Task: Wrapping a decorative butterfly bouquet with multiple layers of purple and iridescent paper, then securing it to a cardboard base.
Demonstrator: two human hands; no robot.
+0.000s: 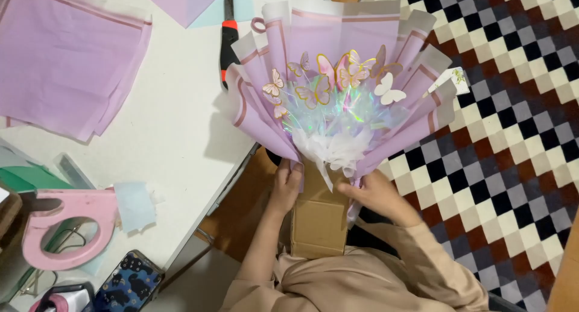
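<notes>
Bouquet (pixel 338 95) stands upright on the cardboard box (pixel 318 218) in the person's lap, off the edge of the surface (pixel 175 125); the box props the stem end so the fan stays open toward the camera. Left hand (pixel 286 188) has its grip clamped on the lower lilac wrap. Right hand (pixel 377 194) pinches the base by the white tissue frill (pixel 335 150) and a trailing ribbon. Wrap is matte lilac paper with a pink border; the core is iridescent film with gold-edged paper butterflies (pixel 325 77). Spare lilac sheets (pixel 66 59), utility knife (pixel 228 37) and pink tape dispenser (pixel 66 227) lie on the surface.
</notes>
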